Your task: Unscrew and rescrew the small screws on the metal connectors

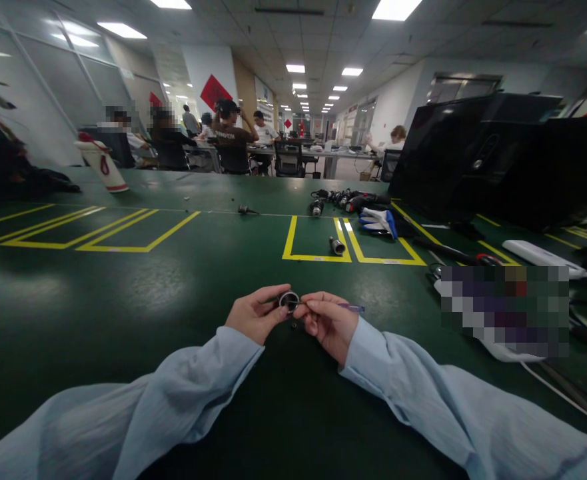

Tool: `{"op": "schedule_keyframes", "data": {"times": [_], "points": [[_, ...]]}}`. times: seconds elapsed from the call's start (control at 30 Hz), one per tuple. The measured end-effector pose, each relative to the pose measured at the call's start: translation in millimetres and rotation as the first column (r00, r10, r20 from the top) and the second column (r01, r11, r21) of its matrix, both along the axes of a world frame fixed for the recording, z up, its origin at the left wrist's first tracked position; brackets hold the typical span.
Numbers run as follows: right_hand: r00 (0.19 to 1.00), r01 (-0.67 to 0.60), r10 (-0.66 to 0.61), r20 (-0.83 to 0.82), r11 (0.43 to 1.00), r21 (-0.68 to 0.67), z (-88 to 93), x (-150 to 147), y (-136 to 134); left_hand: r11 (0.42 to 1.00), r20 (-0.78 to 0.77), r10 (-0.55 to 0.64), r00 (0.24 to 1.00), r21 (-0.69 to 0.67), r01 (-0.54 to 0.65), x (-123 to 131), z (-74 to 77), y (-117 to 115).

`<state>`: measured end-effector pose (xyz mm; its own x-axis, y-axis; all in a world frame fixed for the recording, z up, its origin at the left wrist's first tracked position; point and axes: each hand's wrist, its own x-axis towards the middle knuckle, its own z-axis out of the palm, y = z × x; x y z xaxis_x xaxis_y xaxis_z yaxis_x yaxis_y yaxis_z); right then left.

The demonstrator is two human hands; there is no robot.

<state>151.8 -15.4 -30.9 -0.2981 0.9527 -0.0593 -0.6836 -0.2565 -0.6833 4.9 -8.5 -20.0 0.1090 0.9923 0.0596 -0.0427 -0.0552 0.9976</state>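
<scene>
My left hand [254, 313] pinches a small round metal ring part [288, 301] just above the green table [123, 293]. My right hand [326, 321] is closed on a thin pen-like tool [349, 307], whose tip meets the ring. Both hands are close together at the table's middle, near me. A small dark piece [294, 325] lies on the table right under them. Light blue sleeves cover both forearms.
Yellow tape boxes mark the table; one holds a small cylinder [337, 246]. Blue-white gloves [379, 222], dark parts and cables [340, 200] lie beyond. Black monitors [498, 160] stand right, a white remote-like bar [543, 258] beside them, a white bottle [100, 165] far left. People sit at desks behind.
</scene>
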Motion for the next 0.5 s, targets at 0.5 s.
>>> {"op": "schedule_keyframes", "data": {"times": [0.5], "points": [[0.921, 0.13, -0.246, 0.303, 0.925, 0.357, -5.8, -10, -12, 0.996, -0.084, 0.081, 0.993, -0.031, -0.084, 2, 3.6, 1]]}}
